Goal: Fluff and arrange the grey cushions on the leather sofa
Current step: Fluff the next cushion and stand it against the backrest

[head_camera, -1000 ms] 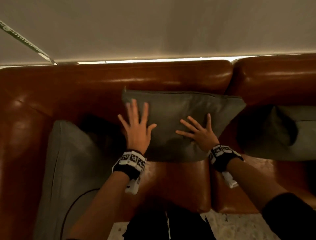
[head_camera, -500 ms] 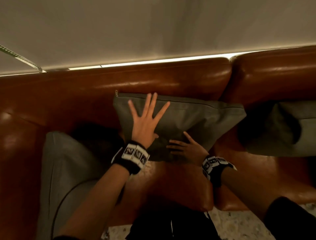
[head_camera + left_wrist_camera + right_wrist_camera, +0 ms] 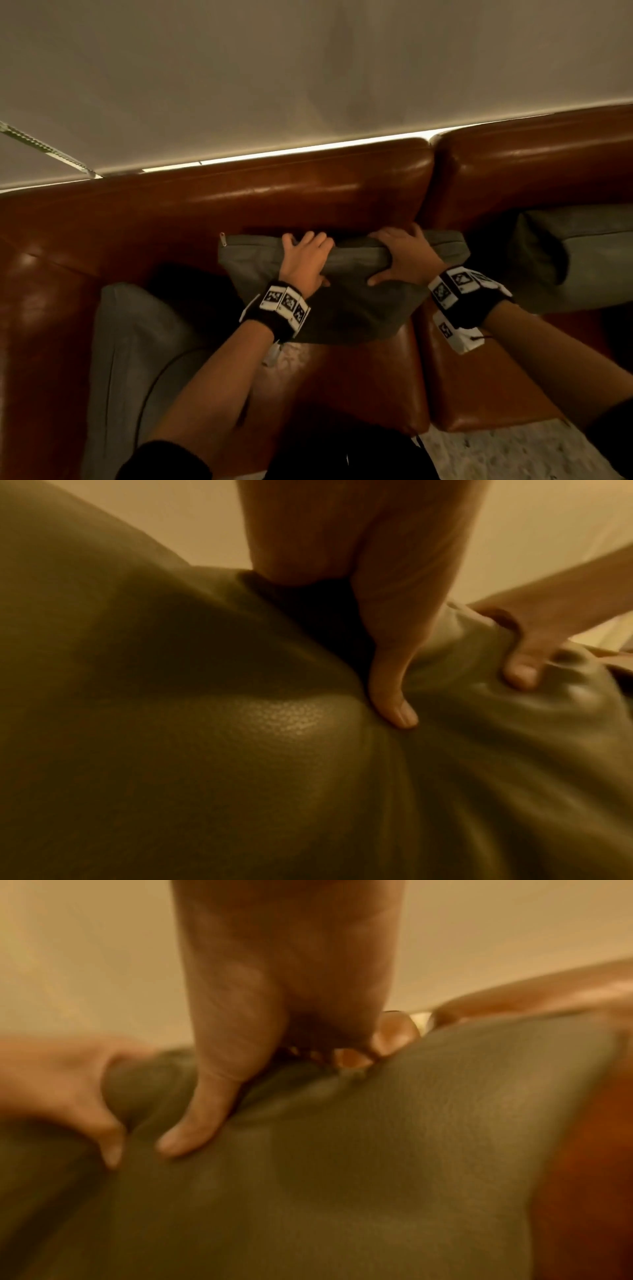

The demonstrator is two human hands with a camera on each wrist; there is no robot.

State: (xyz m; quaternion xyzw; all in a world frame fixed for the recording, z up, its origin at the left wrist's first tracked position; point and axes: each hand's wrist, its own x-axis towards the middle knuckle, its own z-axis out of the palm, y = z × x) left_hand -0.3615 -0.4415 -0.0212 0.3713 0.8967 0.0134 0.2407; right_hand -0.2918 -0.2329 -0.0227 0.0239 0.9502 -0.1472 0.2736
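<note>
Brown leather sofa [image 3: 308, 192] against pale wall [image 3: 308, 68]. Middle grey cushion [image 3: 352, 308] leans on backrest, standing on seat. Left hand [image 3: 305, 260] and right hand [image 3: 404, 260] both clamp its top edge, fingers curled over back, thumbs pressed into front face; each grip closed on cushion. Second grey cushion [image 3: 137, 342] lies at left end, third [image 3: 575, 260] on right seat.
</note>
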